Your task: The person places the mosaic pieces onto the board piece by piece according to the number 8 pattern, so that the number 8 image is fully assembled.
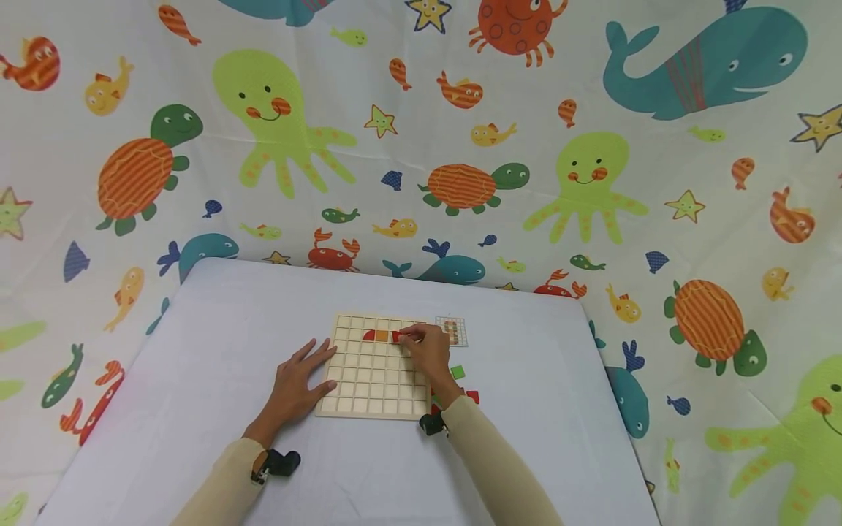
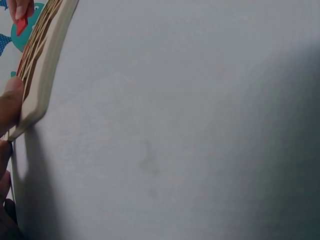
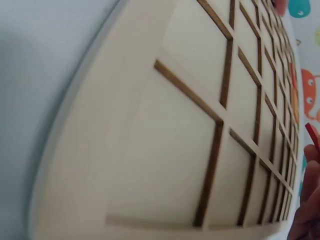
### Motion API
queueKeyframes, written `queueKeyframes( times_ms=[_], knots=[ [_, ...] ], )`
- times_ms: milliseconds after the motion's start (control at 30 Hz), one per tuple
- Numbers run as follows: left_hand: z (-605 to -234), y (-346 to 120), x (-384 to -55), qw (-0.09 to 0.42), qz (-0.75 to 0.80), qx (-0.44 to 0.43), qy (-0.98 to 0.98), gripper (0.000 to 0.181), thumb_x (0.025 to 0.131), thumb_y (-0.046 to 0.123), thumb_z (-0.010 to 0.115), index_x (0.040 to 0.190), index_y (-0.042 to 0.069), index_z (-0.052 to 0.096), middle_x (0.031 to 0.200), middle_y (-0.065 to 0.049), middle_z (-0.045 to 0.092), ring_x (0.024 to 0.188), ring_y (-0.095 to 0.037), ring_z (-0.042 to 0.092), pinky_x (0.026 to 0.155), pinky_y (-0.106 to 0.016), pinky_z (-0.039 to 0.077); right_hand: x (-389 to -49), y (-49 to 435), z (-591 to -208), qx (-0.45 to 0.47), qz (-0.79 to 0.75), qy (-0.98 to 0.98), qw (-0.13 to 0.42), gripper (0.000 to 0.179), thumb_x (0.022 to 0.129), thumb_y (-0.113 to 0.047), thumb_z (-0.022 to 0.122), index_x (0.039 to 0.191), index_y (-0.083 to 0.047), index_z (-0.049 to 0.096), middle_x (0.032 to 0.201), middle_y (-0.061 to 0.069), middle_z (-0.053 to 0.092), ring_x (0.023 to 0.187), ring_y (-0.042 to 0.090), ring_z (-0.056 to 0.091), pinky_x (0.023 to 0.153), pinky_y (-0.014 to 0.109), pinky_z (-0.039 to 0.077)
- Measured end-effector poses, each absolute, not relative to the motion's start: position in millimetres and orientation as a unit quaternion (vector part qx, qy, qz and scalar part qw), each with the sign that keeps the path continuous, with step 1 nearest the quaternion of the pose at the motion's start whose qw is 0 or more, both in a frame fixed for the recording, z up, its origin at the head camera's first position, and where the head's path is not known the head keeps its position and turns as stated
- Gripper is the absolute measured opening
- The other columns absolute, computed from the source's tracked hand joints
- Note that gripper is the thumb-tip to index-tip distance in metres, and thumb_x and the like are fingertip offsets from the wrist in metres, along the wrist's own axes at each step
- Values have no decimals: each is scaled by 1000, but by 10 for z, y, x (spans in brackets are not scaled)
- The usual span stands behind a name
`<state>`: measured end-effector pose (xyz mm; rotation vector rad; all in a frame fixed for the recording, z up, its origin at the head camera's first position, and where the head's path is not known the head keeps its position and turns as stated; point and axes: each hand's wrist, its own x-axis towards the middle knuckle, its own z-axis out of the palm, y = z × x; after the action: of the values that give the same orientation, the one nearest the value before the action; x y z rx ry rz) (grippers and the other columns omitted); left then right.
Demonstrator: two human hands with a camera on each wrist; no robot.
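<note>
A pale wooden grid board [image 1: 375, 381] lies on the white table. My left hand [image 1: 292, 387] has its fingers spread, with thumb and fingers at the board's left edge; its thumb [image 2: 11, 102] shows against the rim in the left wrist view. Over the upper right of the grid, my right hand [image 1: 429, 354] pinches a small red tile [image 2: 21, 25] between thumb and fingertips. The same tile [image 3: 312, 134] shows at the right edge of the right wrist view. In an upper row sit a red piece with a rounded corner [image 1: 370, 336] and an orange square tile [image 1: 381, 336].
A small printed card with a gridded colour pattern [image 1: 460, 333] lies beyond the board's upper right corner. Right of the board are a green tile [image 1: 457, 372] and several red pieces [image 1: 473, 397], some behind the right wrist. A sea-animal curtain [image 1: 395, 146] hangs behind the table.
</note>
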<state>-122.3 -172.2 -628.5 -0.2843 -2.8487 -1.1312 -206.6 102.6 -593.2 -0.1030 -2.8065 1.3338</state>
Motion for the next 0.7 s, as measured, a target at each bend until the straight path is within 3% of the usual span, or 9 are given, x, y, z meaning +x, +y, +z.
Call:
queueKeyframes(
  times_ms=[400,700],
  knots=[
    [-6270,-1724,-1235,19,-365,-88,-927,75,90,19,84,157,9,52,169,-16,42,159,-45,28,116,-70,25,-2114,919,-5963,-37,386,-921,23,9,95,-29,82,97,-21,85,89,-3,76,81,12,63,72,31,48],
    [-6266,-1728,-1222,17,-370,-87,-925,74,91,19,84,157,9,52,169,-16,41,160,-45,27,116,-70,24,-2123,859,-5992,-22,345,-938,29,7,94,-28,83,93,-21,83,84,-5,73,77,10,64,66,28,47]
  ],
)
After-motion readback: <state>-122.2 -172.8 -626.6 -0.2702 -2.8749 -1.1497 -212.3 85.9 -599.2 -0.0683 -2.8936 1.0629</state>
